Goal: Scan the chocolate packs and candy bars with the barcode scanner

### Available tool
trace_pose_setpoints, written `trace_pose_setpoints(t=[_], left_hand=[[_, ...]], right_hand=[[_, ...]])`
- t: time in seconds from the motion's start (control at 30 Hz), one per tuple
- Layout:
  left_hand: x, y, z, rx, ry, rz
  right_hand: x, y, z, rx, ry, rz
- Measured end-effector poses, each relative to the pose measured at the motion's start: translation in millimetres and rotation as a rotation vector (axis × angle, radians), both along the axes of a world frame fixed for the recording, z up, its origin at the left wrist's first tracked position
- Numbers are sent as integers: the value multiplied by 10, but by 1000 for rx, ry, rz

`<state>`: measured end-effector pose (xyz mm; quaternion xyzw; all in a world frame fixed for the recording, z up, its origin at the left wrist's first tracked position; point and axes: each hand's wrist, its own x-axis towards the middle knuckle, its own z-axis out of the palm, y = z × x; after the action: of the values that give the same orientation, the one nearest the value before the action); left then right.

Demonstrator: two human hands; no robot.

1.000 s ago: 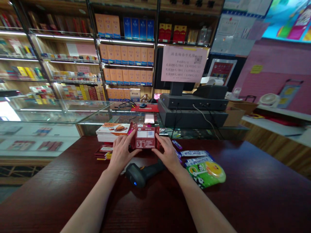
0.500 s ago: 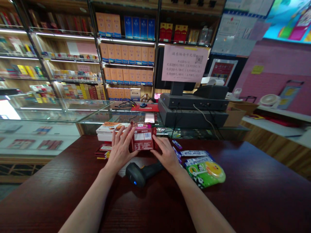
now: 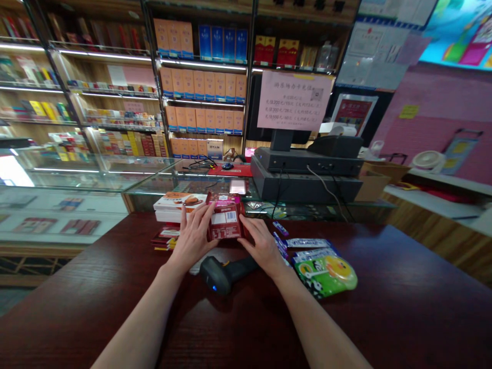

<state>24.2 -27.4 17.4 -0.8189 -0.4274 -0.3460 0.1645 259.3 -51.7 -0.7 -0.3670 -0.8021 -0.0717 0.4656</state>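
Between my two hands is a dark red box (image 3: 225, 228), its side with a barcode label turned towards me and its pink printed top showing behind. My left hand (image 3: 193, 236) grips its left side, fingers over the upper edge and thumb near the lower corner. Along the right side, my right hand (image 3: 262, 245) presses with bent fingers and the thumb low. A black barcode scanner (image 3: 216, 275) with a blue light lies just in front, its handle running under my right hand. Beside my left hand sit a white and orange box (image 3: 167, 210) and some flat red and yellow packets (image 3: 165, 239).
Right of my hands lie purple-wrapped bars (image 3: 307, 243) and a green pouch (image 3: 326, 277) on the dark wooden counter (image 3: 388, 297). A cash register (image 3: 303, 179) with a sign on its screen stands beyond. Glass cases and stocked shelves fill the back.
The fingers of my left hand have shifted slightly on the red box, which is turned a little. My right hand stays at its side. Little else differs.
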Motion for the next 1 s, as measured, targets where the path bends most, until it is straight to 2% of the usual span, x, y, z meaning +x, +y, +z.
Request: trace_pose_setpoints(t=[0.4, 0.7, 0.83, 1.0], left_hand=[[-79, 46, 5, 41, -32, 23], [-196, 111, -21, 65, -70, 73], [-243, 138, -28, 60, -96, 80], [-288, 163, -46, 59, -116, 79]], right_hand=[[28, 0, 21, -40, 19, 33], [86, 13, -7, -127, 143, 13], [130, 28, -11, -239, 108, 1], [131, 56, 53, -451, -77, 34]])
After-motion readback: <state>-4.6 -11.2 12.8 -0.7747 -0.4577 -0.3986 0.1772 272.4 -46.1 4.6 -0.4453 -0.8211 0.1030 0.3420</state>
